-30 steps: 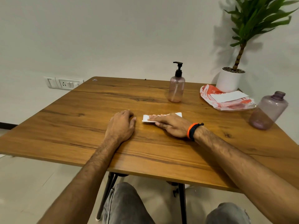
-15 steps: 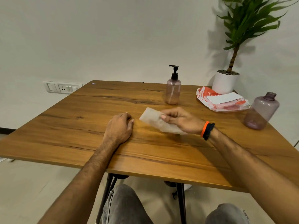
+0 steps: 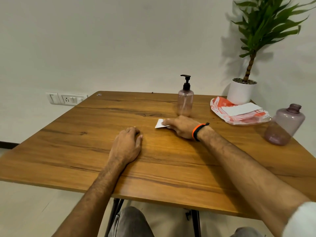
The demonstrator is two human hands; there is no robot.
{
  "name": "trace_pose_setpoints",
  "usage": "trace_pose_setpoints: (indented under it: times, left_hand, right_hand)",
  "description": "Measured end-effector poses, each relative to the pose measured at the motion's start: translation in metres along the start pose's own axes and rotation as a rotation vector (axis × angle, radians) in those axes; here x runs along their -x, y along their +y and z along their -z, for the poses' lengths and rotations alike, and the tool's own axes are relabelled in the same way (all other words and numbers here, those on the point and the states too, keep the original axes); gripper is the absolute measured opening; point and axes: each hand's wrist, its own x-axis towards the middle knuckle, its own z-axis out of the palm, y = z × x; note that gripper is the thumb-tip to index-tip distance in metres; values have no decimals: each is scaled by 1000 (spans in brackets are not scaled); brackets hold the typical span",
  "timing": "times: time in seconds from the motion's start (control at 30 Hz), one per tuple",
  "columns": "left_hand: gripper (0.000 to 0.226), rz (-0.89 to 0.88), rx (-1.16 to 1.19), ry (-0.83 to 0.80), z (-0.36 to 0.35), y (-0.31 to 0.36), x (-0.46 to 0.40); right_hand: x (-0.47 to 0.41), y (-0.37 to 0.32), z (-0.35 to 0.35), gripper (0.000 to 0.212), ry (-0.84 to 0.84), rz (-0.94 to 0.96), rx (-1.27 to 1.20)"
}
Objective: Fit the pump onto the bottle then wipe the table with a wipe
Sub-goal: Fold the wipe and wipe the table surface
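Nearest the seated person, the left hand lay palm down on the wooden table, fingers loosely curled and holding nothing. Farther in, the right hand — an orange and black band at its wrist — pressed flat on a white wipe, fingers spread over it and pinning it to the tabletop; only the wipe's left corner showed. Just beyond that hand stood the small pink bottle, upright, with the black pump seated on its neck; it appeared empty. At the right edge a larger purple bottle stood uncapped, its mouth open, contents not discernible. Behind lay an orange and white wipes packet — a white flap on top — beside a white pot holding a green plant.
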Motion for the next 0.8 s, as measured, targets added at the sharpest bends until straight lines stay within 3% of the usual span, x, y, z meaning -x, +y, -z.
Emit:
trace_pose_setpoints:
  times: [0.3,0.53,0.8]
  left_hand:
    - [35,-10,10,-26,3,-1,-1]
    - [33,-1,5,-33,6,1,0]
    - [35,3,6,-62,10,6,3]
  right_hand:
    - [7,27,-3,47,-84,-69,-153]
    - [39,53,0,45,-35,-120,-167]
    - [64,37,-3,43,-70,-126,-191]
